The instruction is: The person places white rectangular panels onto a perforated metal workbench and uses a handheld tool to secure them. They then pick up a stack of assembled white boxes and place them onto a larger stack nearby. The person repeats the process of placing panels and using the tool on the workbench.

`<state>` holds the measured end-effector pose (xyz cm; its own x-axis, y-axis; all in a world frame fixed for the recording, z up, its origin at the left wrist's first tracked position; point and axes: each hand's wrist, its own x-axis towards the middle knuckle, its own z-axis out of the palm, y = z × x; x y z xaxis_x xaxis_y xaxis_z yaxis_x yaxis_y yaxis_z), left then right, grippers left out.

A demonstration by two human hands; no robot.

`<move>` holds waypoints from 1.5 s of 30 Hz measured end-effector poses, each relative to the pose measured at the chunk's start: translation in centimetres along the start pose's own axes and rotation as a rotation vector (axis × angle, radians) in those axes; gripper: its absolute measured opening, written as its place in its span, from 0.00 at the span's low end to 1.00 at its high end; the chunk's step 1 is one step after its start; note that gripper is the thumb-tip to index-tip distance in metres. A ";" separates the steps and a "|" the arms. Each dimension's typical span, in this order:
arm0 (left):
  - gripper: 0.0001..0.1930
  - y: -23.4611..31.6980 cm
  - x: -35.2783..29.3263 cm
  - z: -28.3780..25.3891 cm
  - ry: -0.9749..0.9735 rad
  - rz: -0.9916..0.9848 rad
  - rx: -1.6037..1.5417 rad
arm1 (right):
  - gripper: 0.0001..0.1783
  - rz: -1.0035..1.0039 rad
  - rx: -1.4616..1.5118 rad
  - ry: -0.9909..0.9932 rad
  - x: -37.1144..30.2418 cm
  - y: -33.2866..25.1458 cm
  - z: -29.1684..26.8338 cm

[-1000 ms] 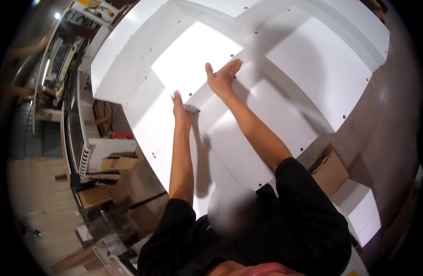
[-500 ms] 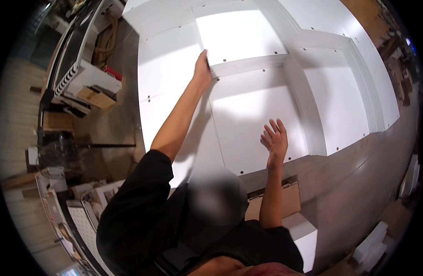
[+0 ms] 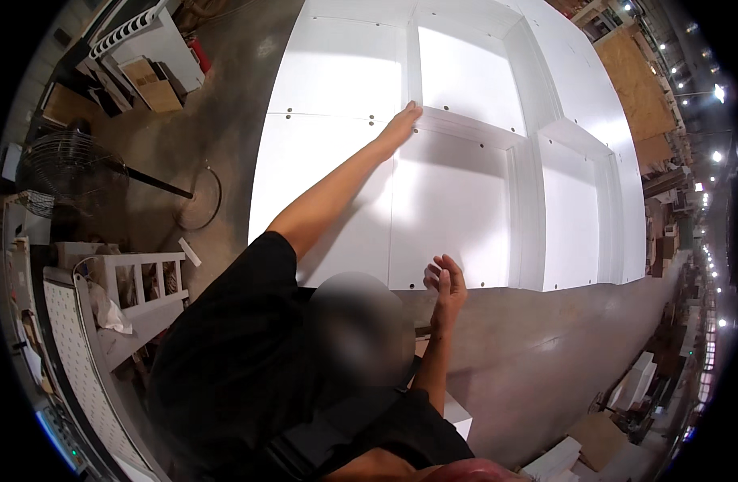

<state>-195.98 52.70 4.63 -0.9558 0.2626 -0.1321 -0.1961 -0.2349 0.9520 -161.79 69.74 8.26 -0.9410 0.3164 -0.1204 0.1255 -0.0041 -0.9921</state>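
A large white cabinet carcass (image 3: 321, 177) lies in front of me, divided into box-like compartments by upright white panels. Small round fittings dot its boards near the joints. My left hand (image 3: 401, 127) reaches to the middle of it, closed at the corner end of a white divider panel (image 3: 473, 127); some of its fingers are hidden behind the edge. Over the near edge of the carcass hovers my right hand (image 3: 448, 287), empty, fingers loosely bent and apart, touching nothing that I can see.
To the left stand a black pedestal fan (image 3: 64, 170) and a white slatted frame (image 3: 144, 281). Board offcuts (image 3: 150, 84) lean at the far left. More boards (image 3: 598, 440) lie at the lower right. A brown wood panel (image 3: 638, 84) stands at the far right.
My view has shifted, bringing the fan and more of the right side into sight. My left hand stays at the divider's end. My right hand has drawn back toward the near edge, its fingers more bent.
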 end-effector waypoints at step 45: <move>0.22 0.1 1.6 -3.6 0.184 0.346 1.100 | 0.19 0.283 -0.102 0.880 -30.8 4.6 14.0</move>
<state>-198.29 49.74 3.53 -0.9561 0.1827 0.2292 0.2905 0.6940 0.6587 -136.67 46.67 6.90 -0.2988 0.9221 -0.2458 0.3804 -0.1212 -0.9169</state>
